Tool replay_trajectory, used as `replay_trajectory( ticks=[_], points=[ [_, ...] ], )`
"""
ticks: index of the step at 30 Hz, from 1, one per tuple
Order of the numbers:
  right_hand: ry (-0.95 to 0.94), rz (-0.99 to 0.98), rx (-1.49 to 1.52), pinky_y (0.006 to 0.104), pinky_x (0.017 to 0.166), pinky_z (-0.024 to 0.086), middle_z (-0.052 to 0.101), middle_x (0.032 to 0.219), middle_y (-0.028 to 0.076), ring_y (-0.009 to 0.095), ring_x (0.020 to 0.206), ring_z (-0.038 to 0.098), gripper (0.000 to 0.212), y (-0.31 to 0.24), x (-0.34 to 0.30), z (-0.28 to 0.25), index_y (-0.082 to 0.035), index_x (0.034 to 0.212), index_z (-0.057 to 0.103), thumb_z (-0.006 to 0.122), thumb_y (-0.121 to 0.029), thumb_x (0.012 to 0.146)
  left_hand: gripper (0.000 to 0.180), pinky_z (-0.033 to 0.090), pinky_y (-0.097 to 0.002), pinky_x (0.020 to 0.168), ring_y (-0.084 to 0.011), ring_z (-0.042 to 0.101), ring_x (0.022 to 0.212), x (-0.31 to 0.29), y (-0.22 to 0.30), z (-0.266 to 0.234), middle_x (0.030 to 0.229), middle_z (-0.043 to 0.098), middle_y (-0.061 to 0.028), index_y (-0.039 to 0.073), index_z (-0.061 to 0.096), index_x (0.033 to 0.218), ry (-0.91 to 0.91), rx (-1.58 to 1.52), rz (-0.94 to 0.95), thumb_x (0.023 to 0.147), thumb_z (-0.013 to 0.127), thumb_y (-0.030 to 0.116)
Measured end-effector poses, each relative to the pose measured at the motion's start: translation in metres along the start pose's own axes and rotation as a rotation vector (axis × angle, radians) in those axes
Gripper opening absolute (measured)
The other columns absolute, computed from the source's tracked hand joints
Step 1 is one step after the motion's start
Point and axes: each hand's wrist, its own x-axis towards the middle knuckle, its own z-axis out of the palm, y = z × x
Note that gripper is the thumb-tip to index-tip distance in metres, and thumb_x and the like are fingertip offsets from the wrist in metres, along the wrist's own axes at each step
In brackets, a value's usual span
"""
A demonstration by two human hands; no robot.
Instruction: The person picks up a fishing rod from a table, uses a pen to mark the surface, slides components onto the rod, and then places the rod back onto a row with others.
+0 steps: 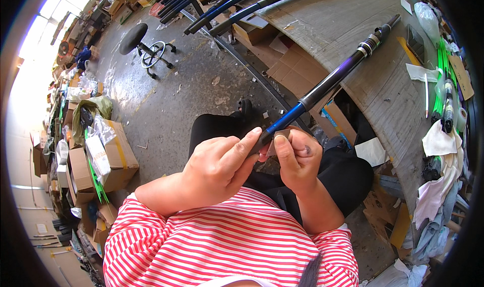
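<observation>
1. A long rod (pixel 330 81), dark with blue and purple sections, is held at a slant in front of the body; its near end is at the hands, and its far end is pointed toward the upper right, over the wooden surface (pixel 388 88).
2. The near end of the rod is gripped by the left hand (pixel 217 163); its fingers are closed around it, with the index finger stretched toward the right hand (pixel 301 161).
3. A small flat brown piece (pixel 283 132) is pinched by the right hand, its fingers curled in and its thumb pressed down on top. The piece is held right at the rod, just beside the left fingertips; whether it is wrapped around the rod cannot be told.
4. A dark smudge is seen on the right hand, near the knuckles.
5. A red-and-white striped shirt (pixel 237 236) and black trousers (pixel 217 130) are worn, and the hands are held above the lap.
6. More dark rods (pixel 262 3) are lined up side by side at the top, well apart from the hands.
7. Along the right edge of the surface, thin green sticks (pixel 440 88) and pale cloths (pixel 440 138) are laid.
8. A round black stool (pixel 145 48) is stood on the grey floor (pixel 191 80), and cardboard boxes (pixel 121 148) are piled at the left.
</observation>
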Motion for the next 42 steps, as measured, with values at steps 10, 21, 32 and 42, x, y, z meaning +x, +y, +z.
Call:
replay_trajectory(
  ticks=[10, 21, 32, 42],
  points=[
    [0.033, 0.025, 0.019, 0.0203, 0.052, 0.047, 0.059, 0.071, 0.009, 0.01, 0.059, 0.058, 0.015, 0.0, -0.001, 0.0, 0.006, 0.078, 0.057, 0.049, -0.003, 0.086, 0.05, 0.041, -0.0298, 0.047, -0.02, 0.048, 0.05, 0.0, -0.003, 0.005, 0.063, 0.046, -0.0079, -0.012, 0.045, 0.114, 0.038, 0.053, 0.106, 0.068, 0.061, -0.002],
    [0.035, 0.032, 0.01, 0.0202, 0.05, 0.046, 0.059, 0.07, 0.009, 0.01, 0.058, 0.058, 0.016, -0.002, -0.001, 0.0, 0.005, 0.077, 0.057, 0.049, -0.004, 0.086, 0.052, 0.04, -0.0264, 0.047, -0.0158, 0.044, 0.051, -0.003, -0.003, 0.009, 0.063, 0.043, -0.0059, -0.016, 0.046, 0.112, 0.066, 0.177, 0.175, 0.064, 0.061, -0.003],
    [0.016, 0.045, 0.028, 0.0209, 0.051, 0.047, 0.06, 0.07, 0.009, 0.011, 0.059, 0.059, 0.017, -0.005, 0.002, -0.002, 0.005, 0.077, 0.057, 0.048, -0.005, 0.087, 0.042, 0.038, -0.0268, 0.043, -0.0153, 0.046, 0.049, 0.001, -0.001, 0.005, 0.062, 0.047, -0.006, -0.008, 0.053, 0.11, 0.105, 0.022, 0.072, 0.069, 0.061, 0.001],
    [-0.001, 0.063, 0.042, 0.0222, 0.053, 0.048, 0.059, 0.071, 0.01, 0.012, 0.06, 0.059, 0.018, 0.0, 0.002, -0.002, 0.006, 0.076, 0.057, 0.048, -0.005, 0.087, 0.028, 0.043, -0.015, 0.048, -0.0043, 0.052, 0.057, -0.006, -0.01, 0.007, 0.077, 0.059, -0.0044, -0.005, 0.053, 0.114, -0.037, -0.846, -0.491, 0.089, 0.046, 0.005]
  ],
)
